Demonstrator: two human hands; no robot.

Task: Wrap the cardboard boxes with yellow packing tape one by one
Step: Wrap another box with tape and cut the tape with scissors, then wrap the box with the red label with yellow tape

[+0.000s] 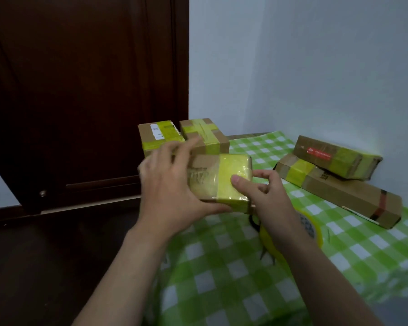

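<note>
Above the green checked tablecloth (222, 267), just holding up a small cardboard box (205, 175), gripped at one end by the left hand (170, 191), pinched at the other by the right hand (266, 198), thumb on its yellow tape (233, 168).

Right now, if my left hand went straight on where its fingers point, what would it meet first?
Likely the cross-taped box behind the held box, past the left hand; depth is unclear.
</note>
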